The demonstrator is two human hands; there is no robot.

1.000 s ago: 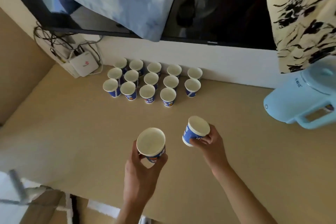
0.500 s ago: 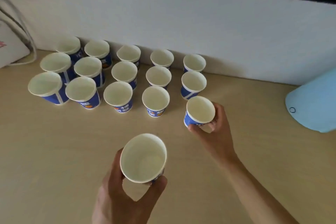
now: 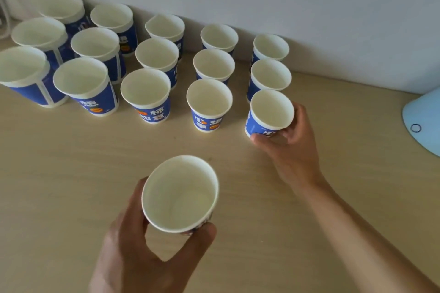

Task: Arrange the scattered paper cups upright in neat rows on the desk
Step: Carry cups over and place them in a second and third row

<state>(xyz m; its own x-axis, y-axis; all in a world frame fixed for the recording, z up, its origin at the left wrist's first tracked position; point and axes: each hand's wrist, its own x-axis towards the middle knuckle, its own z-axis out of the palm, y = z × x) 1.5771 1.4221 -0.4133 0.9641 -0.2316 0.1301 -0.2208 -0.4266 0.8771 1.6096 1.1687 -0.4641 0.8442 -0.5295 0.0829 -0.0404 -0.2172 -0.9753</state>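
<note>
Right hand [image 3: 291, 147] has lowered its cup [image 3: 269, 114] into the front row; left hand [image 3: 142, 250] still grips another cup [image 3: 179, 194].

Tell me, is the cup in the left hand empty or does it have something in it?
Empty. The cup in the left hand faces the camera, and its bare pale inside shows down to the bottom.

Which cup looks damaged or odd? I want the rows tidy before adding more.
One stands out: the back-row cup by the wall, third from the left, has a dented rim with a pinched kink on its left edge. The other cups look round and upright. The right hand and left hand each hold a sound cup.
</note>
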